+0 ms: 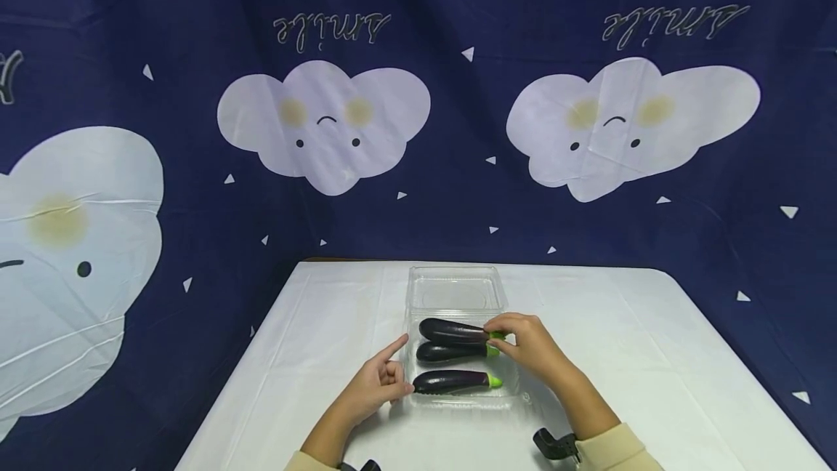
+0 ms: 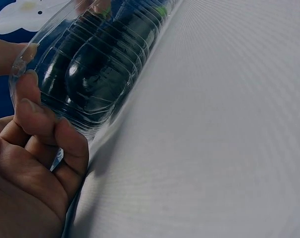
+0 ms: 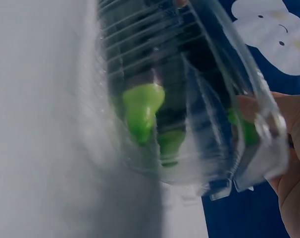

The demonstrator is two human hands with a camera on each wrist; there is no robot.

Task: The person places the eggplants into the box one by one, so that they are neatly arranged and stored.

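Purple-black, one eggplant (image 1: pixel 453 331) is pinched at its green end by the right hand (image 1: pixel 531 344), beside two other eggplants (image 1: pixel 451 381) laid in a clear container (image 1: pixel 509 371). Its left edge is touched by the left hand (image 1: pixel 371 387), index finger extended; all three lie between the hands.

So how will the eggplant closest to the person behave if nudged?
That eggplant would probably roll, its body being rounded. Its glossy skin may be slippery. The raised sides of the clear box would likely limit travel.
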